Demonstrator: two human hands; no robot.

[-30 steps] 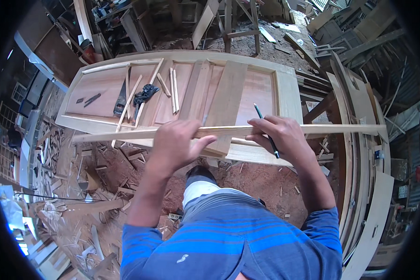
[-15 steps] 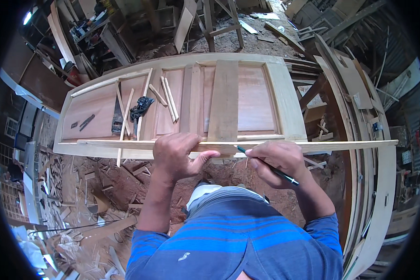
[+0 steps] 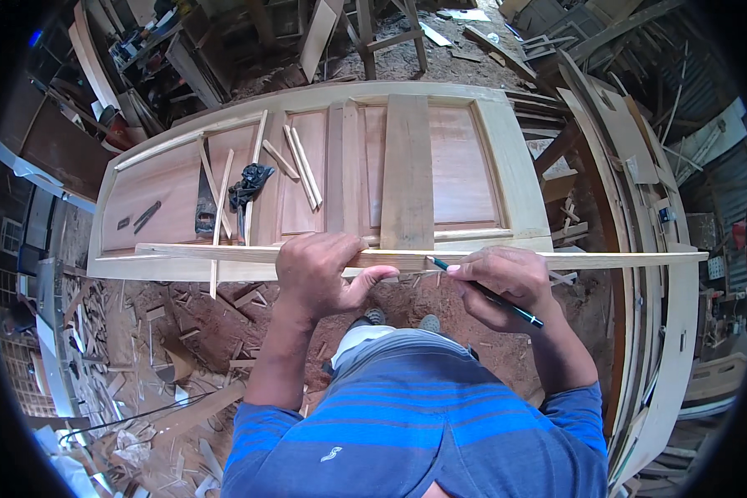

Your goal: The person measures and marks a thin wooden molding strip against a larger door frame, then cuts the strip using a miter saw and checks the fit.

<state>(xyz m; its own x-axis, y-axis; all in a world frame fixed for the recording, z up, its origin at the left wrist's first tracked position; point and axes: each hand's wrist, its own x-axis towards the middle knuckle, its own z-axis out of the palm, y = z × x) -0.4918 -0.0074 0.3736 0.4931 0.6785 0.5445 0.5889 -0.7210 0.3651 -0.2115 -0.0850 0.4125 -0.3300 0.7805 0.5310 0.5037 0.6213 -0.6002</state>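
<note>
A long narrow wooden strip (image 3: 622, 259) runs crosswise along the near edge of a panelled wooden door (image 3: 477, 178) lying flat. My left hand (image 3: 319, 278) grips the strip left of its middle, fingers over the top. In my right hand (image 3: 506, 286) is a dark green pencil (image 3: 516, 310), its point on the strip just right of my left hand. Loose thin strips (image 3: 303, 166), a crumpled black bag (image 3: 251, 184), a handsaw (image 3: 205, 217) and small dark tools (image 3: 145, 216) lie on the door. A wider grey-brown board (image 3: 408, 170) lies across its right half.
Long boards (image 3: 651, 349) lean or stack along the right side. Offcuts and shavings litter the dirt floor (image 3: 241, 332), where my feet stand below the door. A cluttered shelf (image 3: 145, 46) is at the back left, with a wooden trestle (image 3: 394, 37) at the back middle.
My right hand has turned and lowered the pencil from upright onto the strip. The strip and my hands shifted lower in view; the camera view has shifted slightly too.
</note>
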